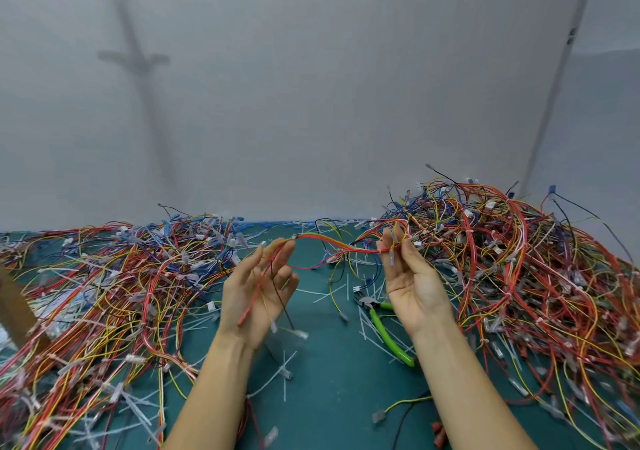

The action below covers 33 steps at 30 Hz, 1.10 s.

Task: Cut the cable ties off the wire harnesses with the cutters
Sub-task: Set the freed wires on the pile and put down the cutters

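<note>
Head view showed a red-and-yellow harness [363, 250] stretched between both hands above the worktop [332, 397]. The left hand [259, 290] pinched one end at its fingertips, with loose leads trailing down the palm. The right hand [412, 283] pinched the other end beside the right-hand pile [519, 276]. Each grip was closed on the wires — neither held the cutters [381, 325], which lay on the worktop just under the right wrist. The sound course, I judged, was to hold the bundle taut, find any tie, then free the right hand for the cutters — nipping only the tie, never the insulation.
</note>
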### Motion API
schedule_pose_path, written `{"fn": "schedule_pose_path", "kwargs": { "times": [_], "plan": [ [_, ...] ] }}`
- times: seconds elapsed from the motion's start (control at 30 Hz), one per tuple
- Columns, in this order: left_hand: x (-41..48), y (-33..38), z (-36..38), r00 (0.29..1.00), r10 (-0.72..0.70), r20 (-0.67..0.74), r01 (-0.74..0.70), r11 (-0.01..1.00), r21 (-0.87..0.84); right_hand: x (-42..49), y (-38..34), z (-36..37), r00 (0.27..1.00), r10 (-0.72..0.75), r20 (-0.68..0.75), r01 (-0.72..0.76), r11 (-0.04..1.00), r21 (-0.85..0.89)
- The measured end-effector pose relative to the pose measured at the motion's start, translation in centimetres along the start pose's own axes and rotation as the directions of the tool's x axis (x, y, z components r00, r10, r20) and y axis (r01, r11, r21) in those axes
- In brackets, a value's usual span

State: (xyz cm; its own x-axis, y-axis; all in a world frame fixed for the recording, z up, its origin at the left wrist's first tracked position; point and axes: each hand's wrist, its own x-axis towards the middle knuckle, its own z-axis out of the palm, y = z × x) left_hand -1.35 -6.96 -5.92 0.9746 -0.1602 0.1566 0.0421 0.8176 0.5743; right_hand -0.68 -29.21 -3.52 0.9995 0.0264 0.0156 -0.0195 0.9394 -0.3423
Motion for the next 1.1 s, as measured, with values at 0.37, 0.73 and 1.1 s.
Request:
{"fn": "schedule_pose_path", "kwargs": {
  "times": [0.37,0.73,1.1],
  "plan": [
    [-0.4,-0.1,0.4,0.978,-0.030,0.208,0.041,0.998,-0.049,0.1,0.1,-0.3,1.000,0.000,-0.005,0.000,1.000,0.004],
    [0.7,-1.1,-0.7,1.000,0.022,0.021,-0.027,0.962,0.273,-0.2,0.2,0.0,0.997,0.010,0.071,-0.005,0.998,-0.068],
    [1.3,-0.3,-0.3,0.382,0.753,-0.536,-0.489,0.657,0.574,-0.1,0.8,0.0,0.993,-0.070,0.094,0.095,0.951,-0.293]
  ]
}}
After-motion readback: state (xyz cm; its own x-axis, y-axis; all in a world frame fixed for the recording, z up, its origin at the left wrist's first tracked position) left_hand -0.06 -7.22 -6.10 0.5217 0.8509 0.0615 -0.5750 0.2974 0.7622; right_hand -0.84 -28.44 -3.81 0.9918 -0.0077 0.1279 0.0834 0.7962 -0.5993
